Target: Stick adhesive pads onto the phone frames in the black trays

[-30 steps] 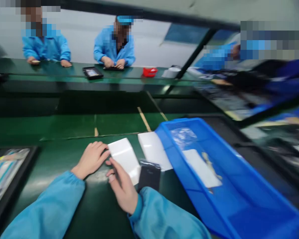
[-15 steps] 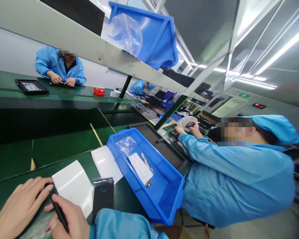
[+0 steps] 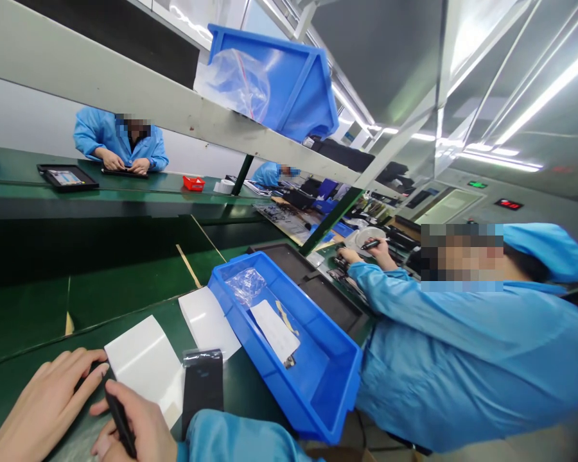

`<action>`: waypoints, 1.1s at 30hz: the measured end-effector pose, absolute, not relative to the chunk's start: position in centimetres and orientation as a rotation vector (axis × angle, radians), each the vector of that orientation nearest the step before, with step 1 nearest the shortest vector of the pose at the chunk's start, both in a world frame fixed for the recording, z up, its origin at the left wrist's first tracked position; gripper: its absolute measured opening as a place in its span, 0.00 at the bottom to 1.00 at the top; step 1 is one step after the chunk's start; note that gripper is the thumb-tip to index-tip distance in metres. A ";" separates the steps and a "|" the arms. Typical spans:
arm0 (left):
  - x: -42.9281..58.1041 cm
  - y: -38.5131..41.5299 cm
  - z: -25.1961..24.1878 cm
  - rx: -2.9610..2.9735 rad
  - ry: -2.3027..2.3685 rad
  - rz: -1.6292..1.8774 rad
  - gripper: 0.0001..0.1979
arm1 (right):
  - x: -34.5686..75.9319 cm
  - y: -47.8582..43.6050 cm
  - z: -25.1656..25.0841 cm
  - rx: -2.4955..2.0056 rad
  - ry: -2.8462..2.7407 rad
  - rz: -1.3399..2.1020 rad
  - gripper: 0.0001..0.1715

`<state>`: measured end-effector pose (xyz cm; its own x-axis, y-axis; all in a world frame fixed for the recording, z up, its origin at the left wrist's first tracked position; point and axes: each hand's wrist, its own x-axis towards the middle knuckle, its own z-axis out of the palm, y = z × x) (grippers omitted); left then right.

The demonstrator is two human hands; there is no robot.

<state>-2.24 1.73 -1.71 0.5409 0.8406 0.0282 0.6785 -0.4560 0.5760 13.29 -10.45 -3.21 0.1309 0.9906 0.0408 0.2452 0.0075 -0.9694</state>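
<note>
My left hand (image 3: 48,404) lies palm down at the lower left, its fingers stretched out and the fingertips by the edge of a white sheet (image 3: 147,362). Beside it, my right hand (image 3: 142,423) is closed around a slim black pen-like tool (image 3: 119,414), whose upper end points toward my left fingertips. Under both hands is a greyish, shiny surface (image 3: 74,443) that I cannot make out clearly. A flat black piece with a clear film at its top (image 3: 202,385) lies just right of the white sheet, above my blue sleeve.
A blue bin (image 3: 313,372) holding a clear bag and white paper stands right of the sheets. A second white sheet (image 3: 207,321) touches its side. A co-worker (image 3: 462,359) sits close on the right. Overhead runs a shelf beam (image 3: 139,109) carrying another blue bin (image 3: 293,83).
The view has shifted slightly, so the bench and bin appear a little lower and further right. Both hands keep nearly the same pose, with the black tool still in my right hand.
</note>
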 end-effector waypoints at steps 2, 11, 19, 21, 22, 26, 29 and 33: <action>-2.1 1.7 -1.5 2.282 1.238 0.428 0.22 | 13.3 -10.4 -2.7 -1.418 -1.316 0.995 0.36; -2.2 1.8 -1.3 2.308 1.275 0.411 0.23 | 14.0 -10.9 -0.4 -1.379 -1.399 1.014 0.35; -2.3 1.8 -1.6 2.326 1.255 0.403 0.23 | 14.1 -10.8 -1.0 -1.421 -1.419 1.008 0.42; -2.2 1.8 -1.5 2.316 1.265 0.395 0.23 | 14.1 -10.7 -0.9 -1.411 -1.431 1.021 0.42; -2.2 1.8 -1.4 2.311 1.273 0.392 0.23 | 14.0 -10.7 -0.9 -1.416 -1.427 1.017 0.42; -2.3 1.9 -1.4 2.318 1.280 0.391 0.23 | 13.6 -10.9 -0.8 -1.469 -1.364 0.951 0.38; -2.4 1.9 -1.5 2.328 1.279 0.400 0.23 | 13.5 -11.2 -0.9 -1.444 -1.354 0.939 0.34; -2.3 1.8 -1.3 2.300 1.268 0.410 0.23 | 13.7 -11.3 -0.9 -1.410 -1.338 0.935 0.33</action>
